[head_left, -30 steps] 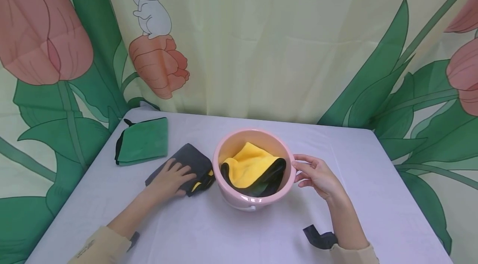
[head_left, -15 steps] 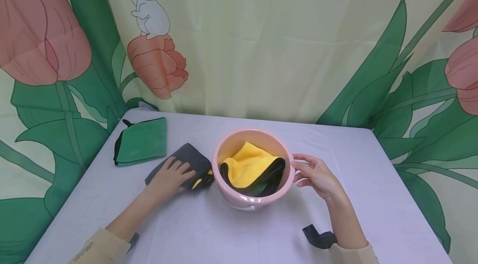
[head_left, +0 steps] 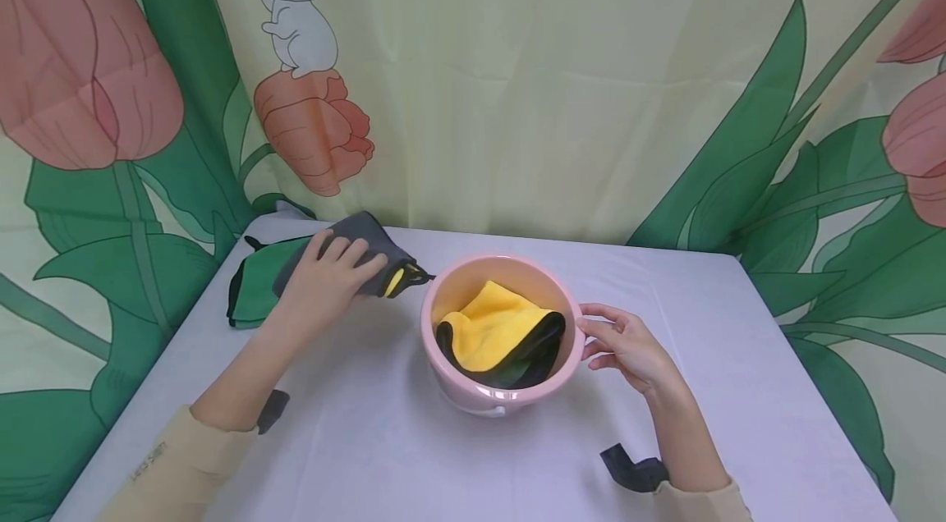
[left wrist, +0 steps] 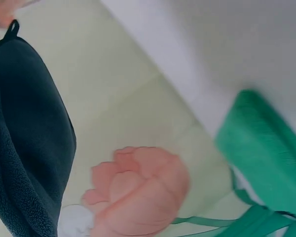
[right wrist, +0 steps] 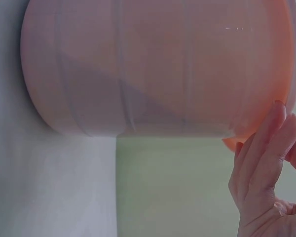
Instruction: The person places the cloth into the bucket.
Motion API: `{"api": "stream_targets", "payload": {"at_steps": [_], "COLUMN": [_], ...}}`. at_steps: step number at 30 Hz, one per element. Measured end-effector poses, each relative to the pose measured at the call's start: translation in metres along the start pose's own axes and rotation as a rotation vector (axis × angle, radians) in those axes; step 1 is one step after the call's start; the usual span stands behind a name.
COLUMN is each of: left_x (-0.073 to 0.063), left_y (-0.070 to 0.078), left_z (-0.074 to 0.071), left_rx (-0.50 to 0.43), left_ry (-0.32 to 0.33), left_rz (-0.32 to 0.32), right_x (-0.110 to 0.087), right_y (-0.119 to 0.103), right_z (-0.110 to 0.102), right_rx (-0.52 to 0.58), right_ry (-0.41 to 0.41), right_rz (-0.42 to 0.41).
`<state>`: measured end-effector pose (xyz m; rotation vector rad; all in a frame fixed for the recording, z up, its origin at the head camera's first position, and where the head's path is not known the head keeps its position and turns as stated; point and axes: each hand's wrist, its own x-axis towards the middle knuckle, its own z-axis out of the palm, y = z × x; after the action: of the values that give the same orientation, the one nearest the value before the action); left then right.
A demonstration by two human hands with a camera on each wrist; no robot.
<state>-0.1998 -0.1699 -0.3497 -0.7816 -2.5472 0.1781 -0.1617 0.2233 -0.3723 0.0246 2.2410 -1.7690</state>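
My left hand [head_left: 323, 280] holds a folded dark grey towel [head_left: 373, 239] with yellow and black edging at its right end. It hangs over part of a green folded cloth [head_left: 254, 284] on the table's left, which it overlaps in the head view. Close up, the left wrist view catches the towel's dark fabric [left wrist: 37, 113] with a small loop on top. My right hand [head_left: 624, 345] grips the rim of a pink bucket [head_left: 480, 399], fingertips at its right side. Inside the bucket lies a yellow cloth [head_left: 491, 329] with black edging.
A white cloth covers the table [head_left: 414, 464], its far edge against a curtain [head_left: 517, 136] printed with tulips and a rabbit. Dark straps [head_left: 631, 469] show beside both wrists. The bucket's white handle [head_left: 495, 412] hangs down in front.
My left hand has lifted the dark grey towel from beside the bucket and carried it back, toward the green cloth. The right hand and the bucket have stayed where they were.
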Motion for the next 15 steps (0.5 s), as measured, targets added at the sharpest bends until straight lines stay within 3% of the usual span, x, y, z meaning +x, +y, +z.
{"api": "stream_targets", "payload": {"at_steps": [8, 15], "left_x": [0.027, 0.048], "left_y": [0.005, 0.032], "left_z": [-0.033, -0.045], "left_rx": [0.018, 0.000], "left_ry": [0.142, 0.202], "left_rz": [0.031, 0.100], "right_x": [0.001, 0.001], "right_y": [0.001, 0.002], "right_z": [-0.001, -0.002], "right_rx": [-0.002, 0.007], "right_ry": [0.000, -0.008], "right_rz": [0.006, 0.003]}}
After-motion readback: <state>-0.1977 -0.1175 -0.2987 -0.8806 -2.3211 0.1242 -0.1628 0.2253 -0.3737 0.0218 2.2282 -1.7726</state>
